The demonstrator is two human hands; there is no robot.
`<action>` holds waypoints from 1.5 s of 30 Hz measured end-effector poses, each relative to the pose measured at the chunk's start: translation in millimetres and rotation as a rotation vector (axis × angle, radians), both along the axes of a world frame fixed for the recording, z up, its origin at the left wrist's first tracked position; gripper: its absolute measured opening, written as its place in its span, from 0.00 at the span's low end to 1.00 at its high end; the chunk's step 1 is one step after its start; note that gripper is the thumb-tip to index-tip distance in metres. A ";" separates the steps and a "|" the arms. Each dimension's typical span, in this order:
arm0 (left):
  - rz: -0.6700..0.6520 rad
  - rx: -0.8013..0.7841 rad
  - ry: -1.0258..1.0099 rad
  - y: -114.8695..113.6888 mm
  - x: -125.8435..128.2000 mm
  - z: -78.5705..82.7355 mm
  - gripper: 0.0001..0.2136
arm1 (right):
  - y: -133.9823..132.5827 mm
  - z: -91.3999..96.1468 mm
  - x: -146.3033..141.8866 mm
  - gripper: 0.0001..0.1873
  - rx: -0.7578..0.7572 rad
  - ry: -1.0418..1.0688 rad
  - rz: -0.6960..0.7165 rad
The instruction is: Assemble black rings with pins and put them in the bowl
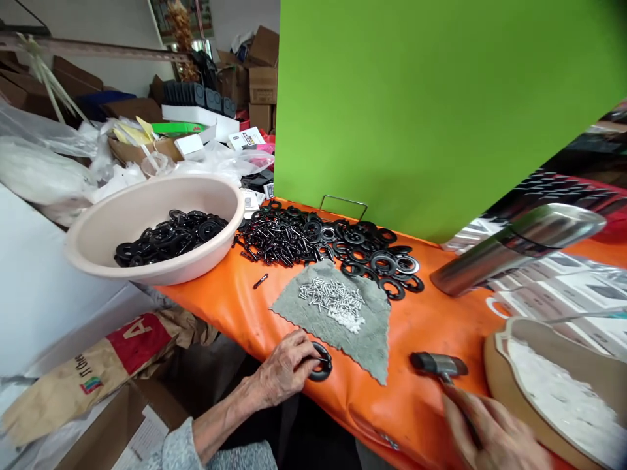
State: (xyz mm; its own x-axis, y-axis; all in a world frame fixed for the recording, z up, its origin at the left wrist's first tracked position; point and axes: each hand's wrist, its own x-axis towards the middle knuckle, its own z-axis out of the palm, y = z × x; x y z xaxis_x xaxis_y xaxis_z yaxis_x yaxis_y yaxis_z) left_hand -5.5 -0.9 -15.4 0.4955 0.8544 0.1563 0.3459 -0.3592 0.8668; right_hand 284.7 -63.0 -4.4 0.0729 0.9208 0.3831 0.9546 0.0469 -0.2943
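Fingers drawn together, our left hand (287,367) pinches a round black plastic ring (327,362) at the near edge of an orange-covered table (235,303); our right hand (494,427), blurred, folds its fingers round a black-and-silver hammer (438,363); a pale-pink oval basin (120,212) holds glossy black rings (171,239); a tan tub (573,346), white pieces (563,398).

The orange table covering (431,326) looked like smooth plastic with a soft sheen. The grey cloth (375,333) was rough and matt, the pins (333,295) on it shiny metal. The black ring (321,375) looked like glossy plastic; the hammer (447,364) had a dull metal head with a smooth black end. The basin (110,219) was smooth plastic, the flask (519,245) polished metal, the green panel (416,111) smooth and matt, the bag (63,398) creased paper.
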 end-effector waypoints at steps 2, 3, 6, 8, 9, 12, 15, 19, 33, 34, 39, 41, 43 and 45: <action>0.017 0.016 -0.005 -1.0 0.4 -2.6 0.05 | 31.8 8.3 -31.0 0.13 -0.010 0.114 0.211; 0.028 0.026 0.000 -1.3 0.5 -3.7 0.05 | 48.6 9.7 -47.7 0.12 -0.014 0.137 0.271; 0.046 0.042 0.031 -1.4 0.8 -5.3 0.04 | 92.5 3.7 -93.9 0.10 -0.035 0.161 0.411; 0.042 0.047 0.052 -1.2 1.1 -4.3 0.04 | 111.6 -5.4 -116.7 0.10 -0.034 0.144 0.425; 0.041 0.047 0.060 -1.2 1.4 -3.4 0.04 | 117.9 -10.4 -125.2 0.10 -0.033 0.132 0.413; 0.056 0.039 0.070 -1.7 2.8 -0.7 0.04 | 126.6 -23.8 -141.5 0.12 -0.033 0.107 0.344; 0.068 0.026 0.062 -2.4 3.9 -0.4 0.05 | 128.0 -28.6 -147.8 0.13 -0.040 0.102 0.296; 0.081 0.044 0.051 -3.3 4.7 -1.9 0.06 | 124.6 -17.1 -137.6 0.14 -0.054 0.139 0.314; 0.041 0.011 0.093 -1.3 4.8 6.9 0.08 | 31.9 -22.0 -85.3 0.10 -0.033 0.549 0.214; 0.047 -0.002 0.073 -0.1 5.0 6.8 0.08 | 27.9 -23.3 -88.3 0.10 -0.023 0.553 0.185; 0.162 -0.290 -0.101 -1.1 3.3 14.8 0.07 | 11.3 -30.0 -98.8 0.12 0.004 0.530 0.086; 0.173 -0.482 -0.225 -6.7 0.3 22.2 0.08 | 3.5 -34.8 -97.8 0.15 -0.007 0.511 0.059; 0.179 -0.616 -0.338 -14.0 -2.8 29.4 0.11 | -3.7 -39.6 -93.7 0.18 -0.027 0.497 0.040; 0.196 -0.661 -0.389 -21.0 -5.3 34.5 0.11 | -9.3 -42.6 -88.2 0.21 -0.059 0.493 0.030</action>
